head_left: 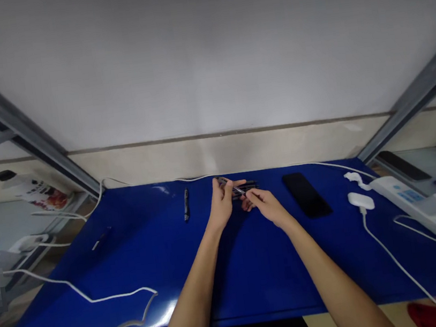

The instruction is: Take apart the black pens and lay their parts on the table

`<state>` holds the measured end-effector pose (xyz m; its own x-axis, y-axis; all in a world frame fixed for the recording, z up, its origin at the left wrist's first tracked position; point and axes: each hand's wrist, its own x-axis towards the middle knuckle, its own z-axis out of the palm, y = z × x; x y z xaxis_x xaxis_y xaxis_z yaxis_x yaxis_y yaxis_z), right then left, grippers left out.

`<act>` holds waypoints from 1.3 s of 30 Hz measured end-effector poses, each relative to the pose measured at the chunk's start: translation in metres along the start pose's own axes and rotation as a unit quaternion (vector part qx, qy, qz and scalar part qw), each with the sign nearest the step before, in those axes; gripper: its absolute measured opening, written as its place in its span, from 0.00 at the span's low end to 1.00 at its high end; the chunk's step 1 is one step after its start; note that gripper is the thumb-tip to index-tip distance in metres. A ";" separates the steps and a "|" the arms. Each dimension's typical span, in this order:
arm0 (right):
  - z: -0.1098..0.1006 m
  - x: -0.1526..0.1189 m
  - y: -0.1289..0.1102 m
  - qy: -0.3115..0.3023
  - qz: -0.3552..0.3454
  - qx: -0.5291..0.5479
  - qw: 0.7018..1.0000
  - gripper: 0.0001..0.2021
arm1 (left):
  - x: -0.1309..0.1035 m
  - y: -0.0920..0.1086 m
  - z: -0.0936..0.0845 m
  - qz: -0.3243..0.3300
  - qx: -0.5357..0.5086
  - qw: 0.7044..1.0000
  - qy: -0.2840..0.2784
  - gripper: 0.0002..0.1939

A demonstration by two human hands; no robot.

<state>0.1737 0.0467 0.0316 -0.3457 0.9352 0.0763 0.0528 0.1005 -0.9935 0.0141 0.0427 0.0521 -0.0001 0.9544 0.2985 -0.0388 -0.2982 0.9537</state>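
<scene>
Between my two hands, just above the back part of the blue desk [257, 266], a slim pen [238, 189] slants down to the right. My left hand [222, 198] is closed round its upper left end. The fingertips of my right hand [261, 200] pinch the lower right end. Several dark pens [250, 185] lie on the desk just behind my hands, partly covered by the fingers. A single dark pen [186, 205] rests apart, to the left of my left hand.
A black phone [307, 195] lies right of my hands. Farther right are a white earbud case [361, 200] on a cable and a white power strip [405, 196]. A white cable [110, 296] crosses the left side; a dark blue object [102, 238] lies there. A bottle [39, 191] stands beyond the frame.
</scene>
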 end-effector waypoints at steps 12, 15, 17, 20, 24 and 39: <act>-0.027 0.002 -0.007 0.223 -0.025 0.189 0.956 0.13 | 0.001 -0.009 0.000 -0.114 -0.034 0.991 -0.053 0.20; -0.030 0.003 -0.010 0.237 -0.016 0.241 0.941 0.15 | -0.006 -0.014 0.012 -0.141 -0.042 0.978 -0.150 0.19; -0.029 0.002 -0.013 0.217 -0.005 0.272 0.937 0.16 | -0.013 -0.017 0.023 -0.153 -0.043 0.962 -0.221 0.18; -0.026 0.000 -0.017 0.160 0.022 0.281 0.946 0.19 | -0.022 -0.022 0.038 -0.171 -0.039 0.944 -0.279 0.21; -0.023 -0.004 -0.023 0.103 0.049 0.245 0.963 0.23 | -0.024 -0.023 0.042 -0.165 -0.025 0.941 -0.295 0.23; -0.032 -0.009 -0.025 0.075 0.039 0.346 0.934 0.24 | -0.020 -0.015 0.034 -0.184 -0.035 0.937 -0.296 0.24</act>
<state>0.2056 0.0464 0.0585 -0.2290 0.9726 -0.0399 -0.5641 -0.1660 -0.8089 0.0491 0.0280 0.0328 0.5797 0.8125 -0.0624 0.0071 0.0715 0.9974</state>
